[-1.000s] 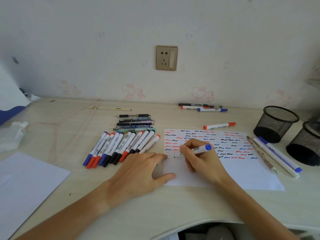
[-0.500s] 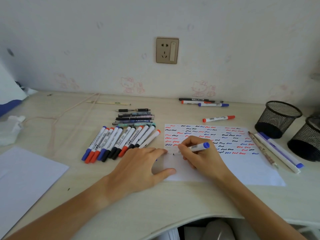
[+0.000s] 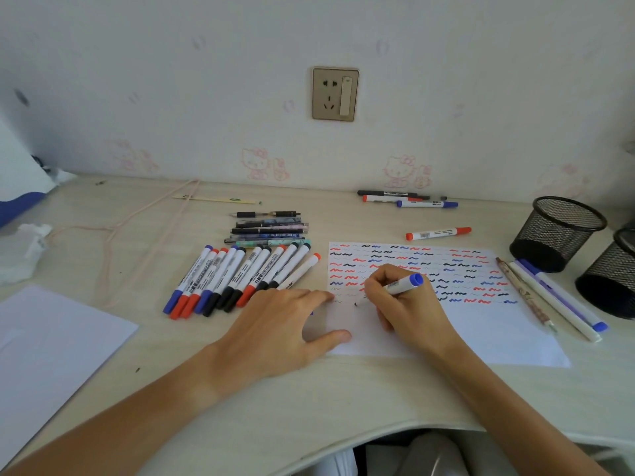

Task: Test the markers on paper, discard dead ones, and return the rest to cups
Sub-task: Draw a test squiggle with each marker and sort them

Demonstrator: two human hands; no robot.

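Since the earlier frame the blue-capped marker [image 3: 402, 285] has been shifted little, its tip kept on the paper [image 3: 481, 324] near the bench's front edge. It is gripped in the curled right hand [image 3: 409, 304], while the paper's left edge is pressed by the flat, open-fingered left hand [image 3: 285, 324]. "WHITEBOARD" can be read on the row of markers [image 3: 240, 280] laid left of the paper.

Blue-capped marker [image 3: 400, 286] tip on paper [image 3: 481, 334].

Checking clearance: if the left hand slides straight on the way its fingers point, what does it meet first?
Probably the marker's tip held by the right hand: the left hand lies flat on the test paper, fingers pointing right towards it.
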